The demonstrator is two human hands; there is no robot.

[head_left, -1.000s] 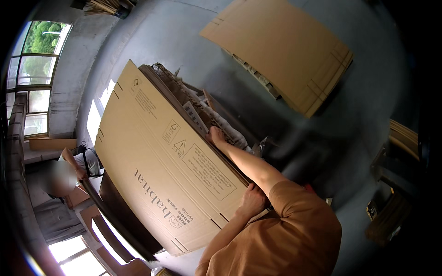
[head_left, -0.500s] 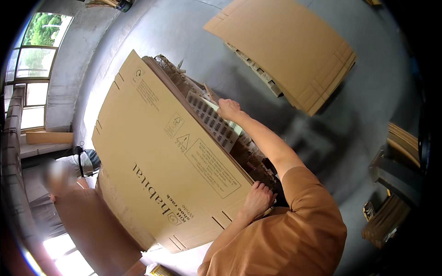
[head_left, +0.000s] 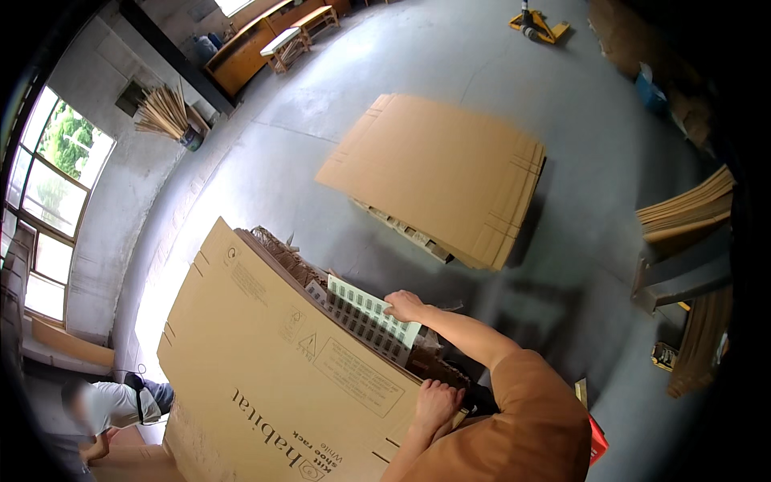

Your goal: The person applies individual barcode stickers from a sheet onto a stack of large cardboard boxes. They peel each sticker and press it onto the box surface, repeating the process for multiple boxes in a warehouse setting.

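Observation:
A large printed flat cardboard piece (head_left: 241, 353) leans at the front of a stack, with brown cardboard edges behind it. My left hand (head_left: 439, 404) is closed over the upper edge of this cardboard near its right corner, fingers curled behind it. Farther out, my right hand (head_left: 404, 306) pinches the edge of a pale sheet (head_left: 361, 309) bearing rows of small dark printed blocks. That sheet stands up behind the cardboard, and its lower part is hidden. Crumpled brown cardboard scraps (head_left: 277, 247) lie behind the stack's far end.
A low stack of flat cardboard (head_left: 442, 173) sits on the grey floor ahead. Another person (head_left: 120, 406) bends at the lower left. Cardboard bundles (head_left: 691, 209) stand at the right beside a metal frame (head_left: 683, 277). A yellow pallet jack (head_left: 546, 32) and benches (head_left: 285, 44) are farther off.
The view has tilted up, so the cardboard sits lower in it. My right hand has come onto the pale sheet, which now shows more of its face. My left hand stays on the cardboard edge.

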